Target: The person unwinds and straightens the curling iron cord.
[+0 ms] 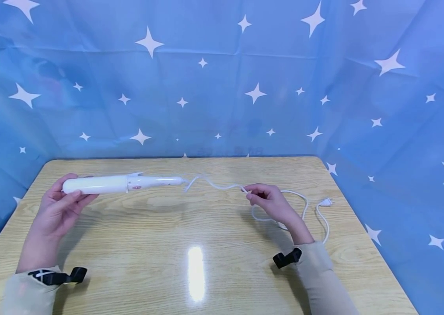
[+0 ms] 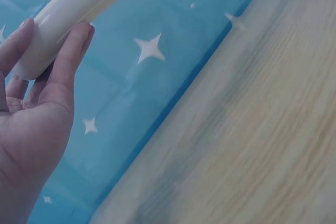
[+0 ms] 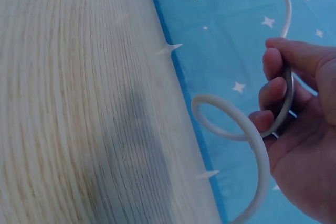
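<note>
A white curling iron (image 1: 103, 184) is held level above the table by my left hand (image 1: 59, 210), whose thumb and fingers grip the rounded end of its thick barrel. Its narrower handle, with a small pinkish switch, points right. In the left wrist view the barrel (image 2: 58, 22) sits between thumb and fingers. From the handle's tip a wavy white cord (image 1: 222, 188) runs to my right hand (image 1: 270, 203), which pinches it between thumb and forefinger. The right wrist view shows the cord (image 3: 261, 161) passing through the fingers and looping below them.
More cord loops on the wooden table (image 1: 143, 253) under and beyond my right wrist, ending in a white plug (image 1: 326, 202) near the right edge. A blue curtain (image 1: 214, 118) with white stars hangs behind the table and along its sides.
</note>
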`<act>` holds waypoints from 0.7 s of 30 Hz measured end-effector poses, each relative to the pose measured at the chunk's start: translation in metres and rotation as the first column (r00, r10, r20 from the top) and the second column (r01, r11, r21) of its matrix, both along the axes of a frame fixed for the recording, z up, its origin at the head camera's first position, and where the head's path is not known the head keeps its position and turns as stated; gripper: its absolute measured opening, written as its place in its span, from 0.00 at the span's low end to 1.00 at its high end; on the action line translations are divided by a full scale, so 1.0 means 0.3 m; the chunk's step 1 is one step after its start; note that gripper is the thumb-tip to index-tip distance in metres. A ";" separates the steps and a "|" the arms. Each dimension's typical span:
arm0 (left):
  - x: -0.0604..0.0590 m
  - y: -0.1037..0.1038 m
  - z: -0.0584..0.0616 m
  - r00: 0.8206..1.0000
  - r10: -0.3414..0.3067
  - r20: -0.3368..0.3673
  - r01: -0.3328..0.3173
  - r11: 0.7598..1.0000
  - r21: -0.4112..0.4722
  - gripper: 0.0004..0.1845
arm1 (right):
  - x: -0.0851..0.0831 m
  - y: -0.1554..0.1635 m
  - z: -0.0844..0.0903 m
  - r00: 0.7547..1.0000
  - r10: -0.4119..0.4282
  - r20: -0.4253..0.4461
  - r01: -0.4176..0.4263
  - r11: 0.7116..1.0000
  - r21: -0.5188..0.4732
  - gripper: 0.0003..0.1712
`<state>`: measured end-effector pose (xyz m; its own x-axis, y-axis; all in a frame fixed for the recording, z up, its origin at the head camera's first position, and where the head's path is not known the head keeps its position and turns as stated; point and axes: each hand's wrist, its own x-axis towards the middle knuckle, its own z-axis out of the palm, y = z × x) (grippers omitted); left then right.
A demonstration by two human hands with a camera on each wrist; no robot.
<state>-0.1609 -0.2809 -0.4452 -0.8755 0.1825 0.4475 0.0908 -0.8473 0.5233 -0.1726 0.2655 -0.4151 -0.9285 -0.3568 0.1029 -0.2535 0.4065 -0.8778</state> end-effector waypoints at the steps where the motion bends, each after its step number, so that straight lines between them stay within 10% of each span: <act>1: 0.003 -0.013 -0.004 1.000 -0.005 0.005 0.005 1.000 0.018 0.25 | -0.002 -0.002 -0.001 1.000 -0.001 0.001 0.001 1.000 0.009 0.15; 11: 0.041 -0.156 -0.043 0.987 0.033 0.156 -0.052 0.991 0.121 0.26 | -0.018 -0.039 -0.021 1.000 0.021 0.008 -0.022 0.989 0.148 0.15; 21: 0.045 -0.227 -0.098 0.917 0.104 0.385 -0.127 0.991 0.033 0.25 | -0.028 -0.071 -0.050 0.995 0.104 0.007 -0.102 0.960 0.260 0.15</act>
